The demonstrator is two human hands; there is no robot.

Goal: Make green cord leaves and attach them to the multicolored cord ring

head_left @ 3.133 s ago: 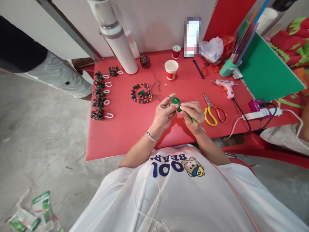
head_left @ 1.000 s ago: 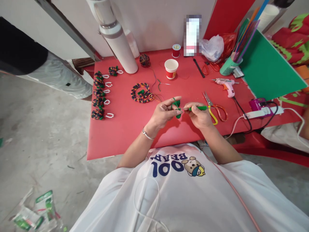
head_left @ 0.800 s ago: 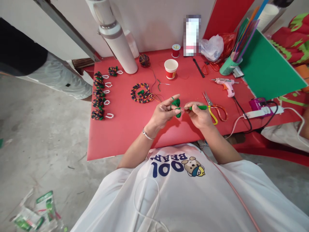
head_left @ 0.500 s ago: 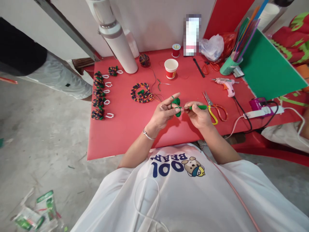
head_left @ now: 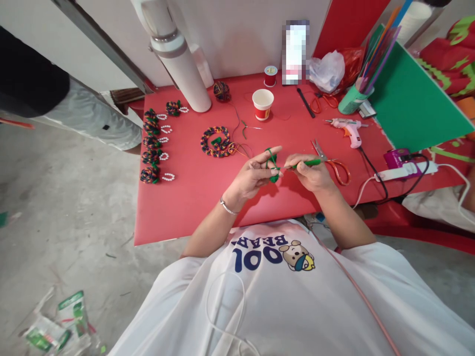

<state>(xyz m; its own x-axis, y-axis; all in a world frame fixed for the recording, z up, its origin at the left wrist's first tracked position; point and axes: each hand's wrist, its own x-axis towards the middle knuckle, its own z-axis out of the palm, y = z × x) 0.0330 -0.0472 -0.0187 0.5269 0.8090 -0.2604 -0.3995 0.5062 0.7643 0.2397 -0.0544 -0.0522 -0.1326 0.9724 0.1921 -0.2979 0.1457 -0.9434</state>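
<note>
My left hand (head_left: 254,176) pinches a small green piece of yarn work (head_left: 274,177), its index finger stretched out with green yarn (head_left: 269,154) looped over it. In my right hand (head_left: 309,174) is a crochet hook with a green handle (head_left: 312,162), its tip pointing left at the yarn work. Just beyond my left hand lies a round multicoloured braided yarn piece (head_left: 208,144) with a bit of green in its middle. A needle (head_left: 254,128) with green thread rests behind it. Scissors (head_left: 339,172) with orange and yellow handles lie partly behind my right hand.
Several yarn rosettes with white bead loops (head_left: 150,175) line the red table's (head_left: 178,212) left edge. Farther back stand a white flask (head_left: 189,74), a paper cup (head_left: 262,105) and a yarn ball (head_left: 221,91). A pink glue gun (head_left: 351,129) and power strip (head_left: 404,172) are at right.
My right hand has shifted slightly right with the crochet hook, covering the scissors' yellow handle. The yarn over my left index finger now stands out as a wider loop.
</note>
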